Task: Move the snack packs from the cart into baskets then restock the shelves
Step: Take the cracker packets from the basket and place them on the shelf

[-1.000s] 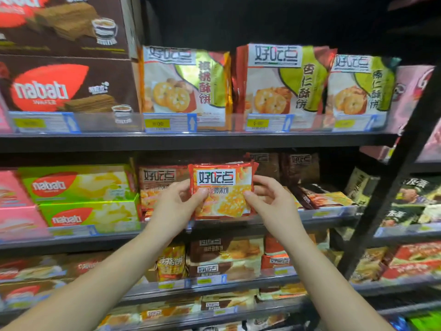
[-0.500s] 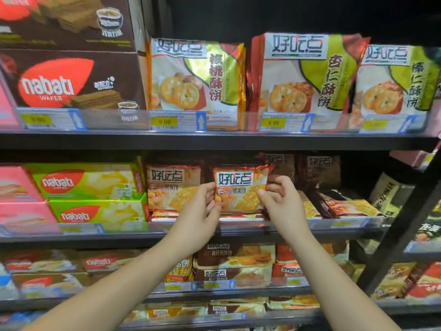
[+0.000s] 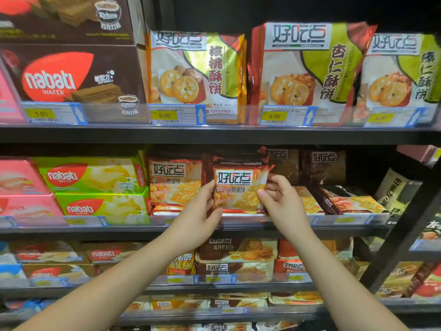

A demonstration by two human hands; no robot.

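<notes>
step: shelving | orange snack pack (image 3: 238,187) upright at front edge of middle shelf (image 3: 119,229), beside matching pack (image 3: 175,185) | left hand (image 3: 200,218) pinches left edge, right hand (image 3: 281,204) pinches right edge | risk: pack tips forward over shelf lip if released unseated

one head-worn wide-angle view faces the shelves (image 3: 214,136) squarely, close in, seemingly level with the upper tier.

Def a shop, prob a grocery/conv store imo: black shelves (image 3: 214,136) stacked w/ rows of the same snack packs (image 3: 195,72) and nabati wafer boxes (image 3: 59,77), plus yellow price tags (image 3: 164,115) reading 6.00 along the shelf edges w/ lil blue arrows pointing up.
</notes>
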